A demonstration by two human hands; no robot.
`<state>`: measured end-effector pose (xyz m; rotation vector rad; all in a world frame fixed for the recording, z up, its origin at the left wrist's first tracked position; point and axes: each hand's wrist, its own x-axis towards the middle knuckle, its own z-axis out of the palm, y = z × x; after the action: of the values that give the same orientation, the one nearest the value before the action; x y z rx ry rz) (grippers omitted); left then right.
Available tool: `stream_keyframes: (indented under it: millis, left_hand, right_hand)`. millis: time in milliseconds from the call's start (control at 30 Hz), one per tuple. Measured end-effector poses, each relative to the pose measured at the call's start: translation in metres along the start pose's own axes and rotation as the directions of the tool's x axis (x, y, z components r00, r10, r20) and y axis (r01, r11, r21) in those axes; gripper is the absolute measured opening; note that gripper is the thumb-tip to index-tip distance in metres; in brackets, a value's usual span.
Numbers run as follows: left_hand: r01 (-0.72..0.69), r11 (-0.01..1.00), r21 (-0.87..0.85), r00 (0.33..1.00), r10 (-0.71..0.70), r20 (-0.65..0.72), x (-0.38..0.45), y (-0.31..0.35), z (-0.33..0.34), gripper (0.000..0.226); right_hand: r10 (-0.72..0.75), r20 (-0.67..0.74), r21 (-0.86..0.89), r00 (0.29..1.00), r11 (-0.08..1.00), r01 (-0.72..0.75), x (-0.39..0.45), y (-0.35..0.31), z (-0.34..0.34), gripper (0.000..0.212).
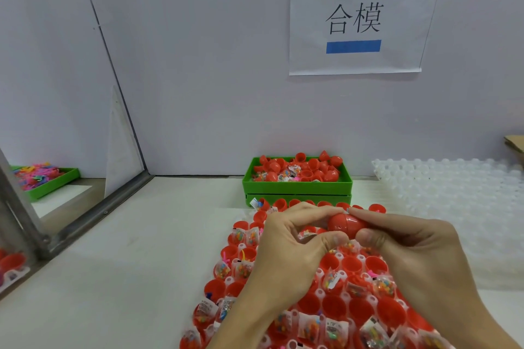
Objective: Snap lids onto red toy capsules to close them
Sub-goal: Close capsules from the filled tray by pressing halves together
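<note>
Both hands are meeting over the tray of open red cups (334,303), nearest the camera. Left hand (286,252) and right hand (419,252) are each pinching one end of a red capsule (346,224) between thumb and fingers, holding it above the tray; its halves are looking joined, though whether the seam is fully snapped I cannot tell. Judging progress: early, since most cups in the tray are sitting open, many holding small toy packets, none visibly lidded. Behind, a green bin (297,188) is holding loose red lids and packets. White empty trays (453,195) are lying to the right on the pale tabletop (136,278). A paper sign (354,20) is hanging on the grey wall.
</note>
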<state>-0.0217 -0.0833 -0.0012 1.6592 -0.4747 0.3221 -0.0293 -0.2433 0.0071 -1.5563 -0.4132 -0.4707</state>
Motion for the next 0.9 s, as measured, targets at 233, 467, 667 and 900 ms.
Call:
stream_keyframes:
  millis: [233, 467, 667, 900]
  left_hand:
    - [0.002, 0.998, -0.070, 1.000, -0.002, 0.012, -0.0006, -0.0008, -0.0014, 0.027]
    - [0.026, 0.998, -0.058, 1.000, -0.025, 0.013, 0.0015, -0.0025, -0.0044, 0.032]
    - [0.032, 0.999, -0.017, 0.999, -0.032, -0.008, 0.0021, 0.0003, -0.0029, 0.035]
    - [-0.009, 1.000, 0.006, 0.999, 0.009, -0.053, 0.0011, -0.0008, 0.0010, 0.034]
  right_hand:
    - [0.008, -0.002, 0.010, 1.000, 1.000, -0.008, -0.0006, 0.0001, 0.0009, 0.039]
    - [0.023, -0.006, -0.017, 1.000, 1.000, -0.023, -0.0018, 0.0003, -0.0003, 0.036]
    - [0.037, -0.001, -0.056, 0.999, 0.998, -0.037, -0.0015, 0.0022, -0.0012, 0.048]
    - [0.033, -0.019, -0.040, 0.999, 0.999, -0.033, -0.0019, 0.0030, 0.0001, 0.049]
